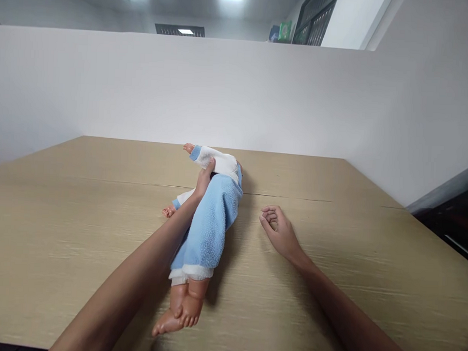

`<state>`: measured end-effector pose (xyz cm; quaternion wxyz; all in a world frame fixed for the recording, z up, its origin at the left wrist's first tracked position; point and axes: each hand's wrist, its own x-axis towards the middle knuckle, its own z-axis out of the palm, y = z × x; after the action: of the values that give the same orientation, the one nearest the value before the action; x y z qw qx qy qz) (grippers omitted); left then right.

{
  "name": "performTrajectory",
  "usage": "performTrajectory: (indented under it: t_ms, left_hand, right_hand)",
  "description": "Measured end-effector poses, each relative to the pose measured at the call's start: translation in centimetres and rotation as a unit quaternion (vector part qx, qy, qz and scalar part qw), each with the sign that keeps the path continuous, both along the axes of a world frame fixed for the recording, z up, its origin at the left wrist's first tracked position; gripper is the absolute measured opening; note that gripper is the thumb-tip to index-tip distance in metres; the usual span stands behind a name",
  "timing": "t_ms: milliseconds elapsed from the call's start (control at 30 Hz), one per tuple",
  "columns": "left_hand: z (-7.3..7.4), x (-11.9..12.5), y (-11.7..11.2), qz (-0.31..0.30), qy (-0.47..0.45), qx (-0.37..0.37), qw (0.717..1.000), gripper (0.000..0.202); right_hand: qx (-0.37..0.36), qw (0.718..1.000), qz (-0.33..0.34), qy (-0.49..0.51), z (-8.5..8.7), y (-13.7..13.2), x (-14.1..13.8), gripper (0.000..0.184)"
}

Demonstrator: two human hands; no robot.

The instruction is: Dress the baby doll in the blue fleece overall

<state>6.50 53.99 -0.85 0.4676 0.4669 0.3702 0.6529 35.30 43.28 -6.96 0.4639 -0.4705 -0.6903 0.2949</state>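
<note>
A baby doll [207, 231] in a light blue and white fleece suit lies on its side on the wooden table [63, 226], bare feet toward me and head away. My left hand [203, 180] grips the doll's upper body near the white sleeve, thumb on the cloth. My right hand [278, 229] rests on the table just right of the doll, holding nothing, fingers loosely curled and apart from it.
White partition walls [237, 93] close off the table at the back and right. A dark surface [451, 214] lies past the table's right edge. Bare wood stretches to the left and right of the doll.
</note>
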Motion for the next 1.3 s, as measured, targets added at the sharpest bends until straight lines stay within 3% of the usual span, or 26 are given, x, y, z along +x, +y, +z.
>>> performTrajectory:
  t_ms: [233, 433, 567, 700, 800, 867, 967, 1067, 1167, 1300]
  left_hand:
    - [0.8, 2.3, -0.8, -0.020, 0.030, 0.031, 0.999, 0.080]
    - [1.0, 5.5, -1.4, -0.006, 0.156, 0.088, 0.984, 0.063]
    - [1.1, 7.1, -1.5, -0.021, 0.296, 0.151, 0.943, 0.047]
    - [2.0, 7.2, -3.0, -0.080, 0.438, 0.161, 0.881, 0.054]
    - [2.3, 4.9, -4.6, -0.089, 0.457, 0.168, 0.869, 0.053]
    - [1.9, 2.1, -5.2, -0.029, 0.457, 0.120, 0.881, 0.048]
    - [0.3, -3.0, -5.3, 0.146, 0.467, -0.072, 0.869, 0.048]
    - [-1.1, -6.8, -5.6, 0.174, 0.439, -0.202, 0.858, 0.058]
    - [-1.7, -7.2, -6.6, 0.125, 0.388, -0.232, 0.883, 0.064]
    - [-1.4, -3.4, -8.2, -0.079, 0.195, -0.209, 0.955, 0.074]
  right_hand:
    - [-0.021, 0.998, -0.013, 0.054, -0.7, 1.0, 0.5, 0.038]
    - [-0.136, 0.966, -0.042, 0.214, -0.3, 2.6, 2.2, 0.046]
    - [-0.238, 0.916, 0.013, 0.322, 0.9, 3.2, 3.5, 0.045]
    - [-0.340, 0.833, 0.122, 0.419, 1.9, 3.5, 4.6, 0.062]
    - [-0.370, 0.779, 0.170, 0.477, 2.4, 3.8, 5.5, 0.067]
    - [-0.379, 0.768, 0.171, 0.486, 2.7, 3.9, 5.8, 0.061]
    - [-0.389, 0.796, 0.135, 0.444, 2.9, 3.9, 5.6, 0.052]
    - [-0.356, 0.847, 0.077, 0.388, 2.9, 3.2, 4.4, 0.045]
    - [-0.311, 0.888, 0.037, 0.336, 2.9, 1.8, 2.5, 0.047]
    - [-0.273, 0.925, 0.011, 0.265, 3.6, -0.3, -0.4, 0.064]
